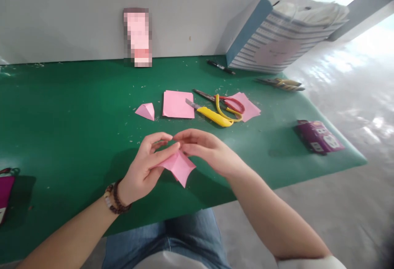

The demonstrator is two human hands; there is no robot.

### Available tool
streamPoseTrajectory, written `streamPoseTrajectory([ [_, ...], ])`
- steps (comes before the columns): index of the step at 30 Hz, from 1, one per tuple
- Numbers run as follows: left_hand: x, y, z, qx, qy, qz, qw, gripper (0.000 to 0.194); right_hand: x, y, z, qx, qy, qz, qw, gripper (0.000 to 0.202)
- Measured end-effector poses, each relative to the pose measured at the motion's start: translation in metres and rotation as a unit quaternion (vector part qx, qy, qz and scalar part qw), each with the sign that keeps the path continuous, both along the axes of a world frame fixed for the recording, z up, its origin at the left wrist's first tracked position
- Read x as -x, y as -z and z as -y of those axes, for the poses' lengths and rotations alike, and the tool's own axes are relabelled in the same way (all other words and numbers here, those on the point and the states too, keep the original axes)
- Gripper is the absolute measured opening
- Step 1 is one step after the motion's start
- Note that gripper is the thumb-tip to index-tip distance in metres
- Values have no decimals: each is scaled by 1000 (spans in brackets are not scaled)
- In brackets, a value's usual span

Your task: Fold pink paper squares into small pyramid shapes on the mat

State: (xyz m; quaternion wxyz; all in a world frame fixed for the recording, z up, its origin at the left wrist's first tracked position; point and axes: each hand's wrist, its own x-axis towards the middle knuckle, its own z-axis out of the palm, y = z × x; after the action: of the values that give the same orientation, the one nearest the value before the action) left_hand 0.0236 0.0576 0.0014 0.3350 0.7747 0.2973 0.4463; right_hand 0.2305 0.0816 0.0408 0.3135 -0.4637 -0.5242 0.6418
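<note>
A creased piece of pink paper (pixel 181 167) is held above the green table (pixel 76 137), near its front edge. My left hand (pixel 147 164) pinches its left and upper part, thumb on top. My right hand (pixel 205 148) has its fingers closed on the paper's top edge, meeting the left fingertips. Beyond the hands lie a small folded pink piece (pixel 146 111), a stack of square pink sheets (pixel 177 104), a yellow cutter (pixel 214 116) with its tip over the stack, and red-and-yellow scissors (pixel 229 104) partly over more pink sheets (pixel 250 109).
A striped paper bag (pixel 277 43) stands at the back right, with a black pen (pixel 220 67) beside it. Pliers (pixel 283 83) and a purple box (pixel 320 136) lie near the right edge. A magenta item (pixel 5 197) is at the far left. A blurred phone-like object (pixel 138 37) leans on the wall.
</note>
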Motion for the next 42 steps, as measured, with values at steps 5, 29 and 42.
streamPoseTrajectory([
  [5,-3,3,4,-13,-59,-51,997,69,10,9,0,27,-7,-2,1000,16],
  [29,-5,-8,0,5,-167,-79,983,27,8,21,-3,87,35,-75,993,24],
  [42,-8,-9,2,34,-195,-177,964,18,13,-8,8,-229,-58,307,922,45],
])
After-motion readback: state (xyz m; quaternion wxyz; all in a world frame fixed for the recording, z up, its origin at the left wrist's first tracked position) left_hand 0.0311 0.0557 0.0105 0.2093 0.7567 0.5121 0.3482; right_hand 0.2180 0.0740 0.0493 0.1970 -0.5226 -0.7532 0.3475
